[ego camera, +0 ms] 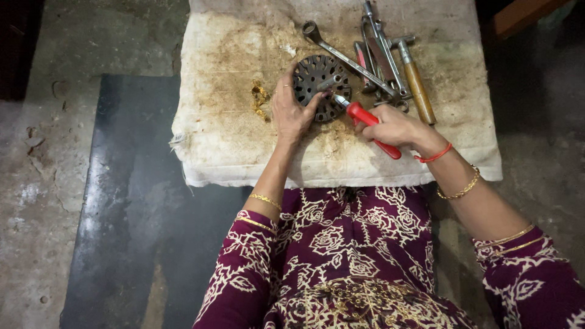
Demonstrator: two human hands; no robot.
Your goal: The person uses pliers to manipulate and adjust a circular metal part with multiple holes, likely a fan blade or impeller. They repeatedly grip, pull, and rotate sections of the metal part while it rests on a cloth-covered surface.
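Dark floor mat [128,201] at 9 o'clock, on bare concrete. Stained white cloth pad [244,152] across the upper centre, bearing all parts and tools.

Loose tool pile [384,61] at 1 o'clock: long spanner [341,55] lying diagonally, wooden-handled tool [419,88] at the pile's right edge.

Round perforated metal disc [315,82] at 12 o'clock on the pad, short shaft at its hub.

Left hand [291,113] at the disc's 8 o'clock, fingers spread, half open, pressed against the rim.

Right hand [395,127] at 2 o'clock from pad centre, closed around red-handled screwdriver [364,116], tip touching the hub.

Small yellowish debris clump [259,97] at the disc's 9 o'clock, well apart.
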